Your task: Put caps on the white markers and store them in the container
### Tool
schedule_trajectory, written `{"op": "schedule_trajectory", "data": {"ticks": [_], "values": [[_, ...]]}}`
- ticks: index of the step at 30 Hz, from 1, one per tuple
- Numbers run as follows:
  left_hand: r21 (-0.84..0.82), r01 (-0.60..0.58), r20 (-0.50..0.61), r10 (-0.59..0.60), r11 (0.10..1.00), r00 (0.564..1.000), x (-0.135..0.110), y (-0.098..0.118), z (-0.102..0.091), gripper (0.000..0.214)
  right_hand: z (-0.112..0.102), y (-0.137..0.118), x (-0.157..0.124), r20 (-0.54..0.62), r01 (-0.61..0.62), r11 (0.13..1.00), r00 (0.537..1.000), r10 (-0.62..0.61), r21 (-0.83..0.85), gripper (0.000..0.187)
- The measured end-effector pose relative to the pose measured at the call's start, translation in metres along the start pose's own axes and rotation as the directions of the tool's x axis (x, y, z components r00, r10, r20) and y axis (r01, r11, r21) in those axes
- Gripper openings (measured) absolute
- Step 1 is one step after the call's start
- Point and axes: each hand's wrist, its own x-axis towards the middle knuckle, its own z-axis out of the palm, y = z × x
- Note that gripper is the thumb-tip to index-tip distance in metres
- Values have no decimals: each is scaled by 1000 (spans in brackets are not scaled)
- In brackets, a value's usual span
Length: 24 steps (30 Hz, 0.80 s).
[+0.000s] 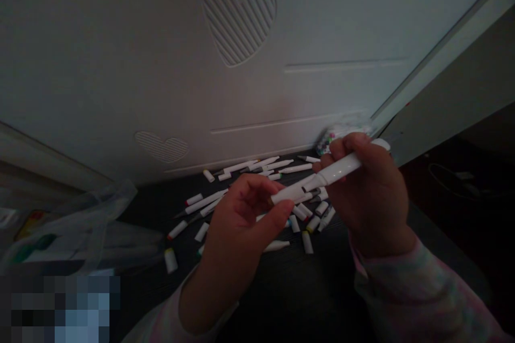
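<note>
Between the thumb and fingers of my left hand [241, 230] is a white marker cap [290, 194]. My right hand [372, 201] grips a white marker [341, 169], its narrow end pointing left and down toward the cap. Cap and marker line up at a slant and meet or overlap near the marker's tip; I cannot tell how far one is inside the other. Below and behind both hands, uncapped white markers [205, 201] and loose caps [170, 260] with coloured ends lie scattered on the dark tabletop [281, 295]. My hands hide some of them.
A white panel [120, 64] with raised hearts stands upright behind the table. Against it at the back right rests a clear bag [336, 136] of small coloured pieces. Clear plastic packaging [108, 230] lies at the left. The lower left corner is pixelated.
</note>
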Motion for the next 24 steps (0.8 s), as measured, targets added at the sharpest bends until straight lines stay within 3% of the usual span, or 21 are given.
{"op": "schedule_trajectory", "data": {"ticks": [6,12,21,24], "values": [[139,-169,59,162,976,985,-3,-7,-2,14,0,5,-5,3,55,995,998,-55,-87,13],[376,-309,58,310,874,949,-6,-9,-3,13,1,7,-8,95,93,988,992,-82,-123,13],[306,-212,126,181,928,975,-5,-2,-5,10,2,2,-12,195,152,971,974,-115,-186,16],[326,-238,144,200,915,969,-6,0,-5,11,3,1,-12,209,151,975,971,-116,-161,16]]}}
